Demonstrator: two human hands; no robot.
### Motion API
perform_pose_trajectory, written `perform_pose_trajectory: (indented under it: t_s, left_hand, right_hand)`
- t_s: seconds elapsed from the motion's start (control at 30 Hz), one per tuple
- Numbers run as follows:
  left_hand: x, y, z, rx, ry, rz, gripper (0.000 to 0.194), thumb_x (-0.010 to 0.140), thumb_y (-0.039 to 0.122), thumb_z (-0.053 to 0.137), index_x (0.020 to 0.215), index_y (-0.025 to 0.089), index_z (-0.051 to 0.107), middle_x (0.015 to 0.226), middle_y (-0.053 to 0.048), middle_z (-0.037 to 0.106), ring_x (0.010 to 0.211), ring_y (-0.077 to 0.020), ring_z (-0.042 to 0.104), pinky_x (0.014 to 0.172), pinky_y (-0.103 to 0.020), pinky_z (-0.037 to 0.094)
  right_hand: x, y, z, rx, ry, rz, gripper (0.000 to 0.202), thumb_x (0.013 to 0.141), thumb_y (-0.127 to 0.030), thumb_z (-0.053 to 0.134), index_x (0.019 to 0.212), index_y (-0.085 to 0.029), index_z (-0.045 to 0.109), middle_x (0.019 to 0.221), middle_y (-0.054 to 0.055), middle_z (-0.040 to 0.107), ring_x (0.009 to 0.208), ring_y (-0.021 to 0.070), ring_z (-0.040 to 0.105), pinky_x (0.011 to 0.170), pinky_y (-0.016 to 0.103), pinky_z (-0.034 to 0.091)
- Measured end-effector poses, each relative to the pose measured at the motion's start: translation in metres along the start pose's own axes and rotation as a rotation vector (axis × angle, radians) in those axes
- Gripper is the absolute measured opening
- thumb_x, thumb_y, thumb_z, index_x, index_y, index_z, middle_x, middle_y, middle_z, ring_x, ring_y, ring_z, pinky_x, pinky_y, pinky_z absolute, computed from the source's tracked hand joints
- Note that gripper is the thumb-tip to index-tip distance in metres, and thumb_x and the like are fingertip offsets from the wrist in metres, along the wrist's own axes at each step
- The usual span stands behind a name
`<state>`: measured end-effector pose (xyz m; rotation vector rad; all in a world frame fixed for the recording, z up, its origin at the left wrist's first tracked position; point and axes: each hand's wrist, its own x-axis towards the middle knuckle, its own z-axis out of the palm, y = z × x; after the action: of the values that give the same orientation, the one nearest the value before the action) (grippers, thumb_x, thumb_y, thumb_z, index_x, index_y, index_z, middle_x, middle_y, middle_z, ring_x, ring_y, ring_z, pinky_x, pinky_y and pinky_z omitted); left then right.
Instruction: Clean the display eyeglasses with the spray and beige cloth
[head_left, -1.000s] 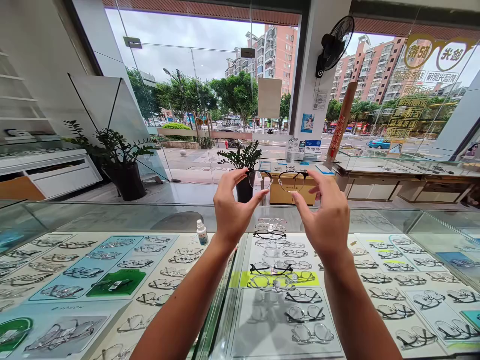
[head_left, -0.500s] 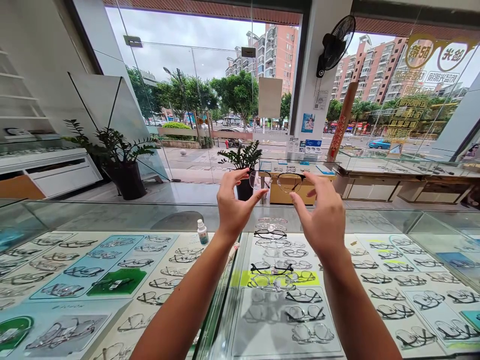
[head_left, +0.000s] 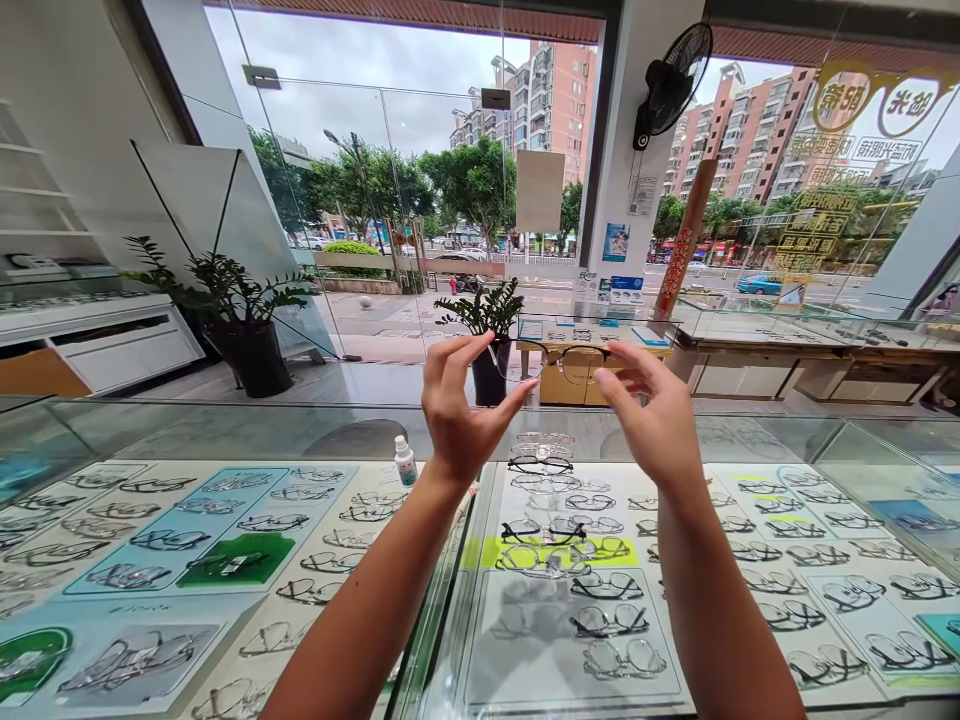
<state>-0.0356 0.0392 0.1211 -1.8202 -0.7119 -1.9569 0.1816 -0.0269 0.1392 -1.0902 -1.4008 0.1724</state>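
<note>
Right hand (head_left: 658,418) shifted outward | glasses (head_left: 553,353) between it and left hand (head_left: 461,405)

Bare forearms (head_left: 375,590) reach forward; bare left hand (head_left: 459,418) and bare right hand (head_left: 660,425) pinch, thumbs (head_left: 516,400) below bent fingers (head_left: 466,352).

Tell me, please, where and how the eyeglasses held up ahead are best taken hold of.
I'd take the eyeglasses by the frame's two outer ends, one hand from each side. The frame is wide and thin, and the lenses fill most of its front, so the ends are probably the safest hold. The left hand and right hand are at those ends now.
</note>
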Motion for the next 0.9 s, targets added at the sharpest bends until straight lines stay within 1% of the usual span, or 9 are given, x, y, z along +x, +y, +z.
perform_pose_trajectory:
  t_s: [0.1,0.2,0.3,0.43,0.53,0.67,0.8,0.9]
  left_hand:
    - [-0.0006,-0.0057,-0.0010,0.007,0.067,0.085,0.065,0.077,0.048,0.093,0.132,0.024,0.067,0.122,-0.009,0.069,0.115,-0.0296,0.067,0.106,-0.051,0.055]
    - [-0.0001,-0.0055,-0.0013,-0.009,0.092,0.119,0.067,0.077,0.049,0.094,0.133,0.025,0.066,0.121,-0.008,0.070,0.114,-0.0296,0.068,0.104,-0.050,0.056]
    - [0.0010,-0.0014,-0.0007,-0.003,0.107,0.143,0.067,0.077,0.048,0.094,0.134,0.025,0.066,0.121,-0.008,0.071,0.112,-0.0287,0.069,0.102,-0.049,0.058]
    - [0.0011,0.0026,0.0013,0.013,0.082,0.087,0.064,0.079,0.052,0.091,0.131,0.024,0.067,0.119,-0.009,0.071,0.111,-0.0285,0.069,0.101,-0.049,0.058]
    - [0.0003,0.0022,0.0029,-0.028,0.060,0.028,0.063,0.080,0.051,0.090,0.131,0.023,0.067,0.120,-0.009,0.070,0.111,-0.0275,0.068,0.099,-0.047,0.059]
    - [0.0002,-0.0001,0.0036,-0.099,0.043,-0.010,0.063,0.079,0.047,0.092,0.131,0.022,0.068,0.118,-0.008,0.070,0.109,-0.0249,0.067,0.097,-0.044,0.059]
    - [-0.0002,-0.0020,0.0042,-0.134,0.006,-0.045,0.061,0.080,0.046,0.092,0.131,0.022,0.068,0.119,-0.008,0.070,0.112,-0.0247,0.066,0.098,-0.044,0.059]
    - [-0.0014,-0.0028,0.0056,-0.160,-0.017,-0.069,0.060,0.081,0.046,0.091,0.131,0.022,0.068,0.121,-0.009,0.069,0.113,-0.0245,0.066,0.097,-0.044,0.060]
  right_hand:
    - [0.0015,0.0013,-0.0024,0.189,0.069,-0.010,0.037,0.098,-0.048,0.069,0.123,-0.023,0.080,0.127,0.011,0.080,0.110,0.0268,0.075,0.094,0.046,0.060]
    - [0.0021,0.0021,-0.0026,0.217,0.108,-0.003,0.033,0.097,-0.048,0.072,0.117,-0.025,0.083,0.120,0.009,0.082,0.108,0.0267,0.076,0.094,0.047,0.060]
    - [0.0034,0.0041,-0.0012,0.245,0.108,0.036,0.033,0.094,-0.048,0.075,0.115,-0.024,0.085,0.119,0.009,0.083,0.110,0.0275,0.076,0.096,0.047,0.060]
    - [0.0062,0.0064,0.0008,0.300,0.118,0.073,0.032,0.091,-0.049,0.079,0.109,-0.023,0.086,0.112,0.009,0.084,0.107,0.0273,0.078,0.097,0.047,0.062]
    - [0.0074,0.0067,0.0020,0.348,0.123,0.090,0.032,0.088,-0.048,0.082,0.105,-0.022,0.086,0.107,0.009,0.085,0.103,0.0268,0.078,0.097,0.046,0.062]
    - [0.0081,0.0071,0.0024,0.465,0.070,0.148,0.031,0.088,-0.048,0.082,0.105,-0.022,0.085,0.106,0.009,0.085,0.098,0.0239,0.078,0.098,0.045,0.062]
    - [0.0086,0.0060,0.0013,0.600,0.023,0.202,0.027,0.087,-0.044,0.083,0.105,-0.024,0.084,0.108,0.007,0.085,0.092,0.0203,0.078,0.097,0.042,0.061]
    - [0.0089,0.0048,0.0001,0.648,-0.012,0.235,0.026,0.087,-0.042,0.083,0.106,-0.024,0.083,0.107,0.007,0.085,0.090,0.0198,0.078,0.096,0.041,0.061]
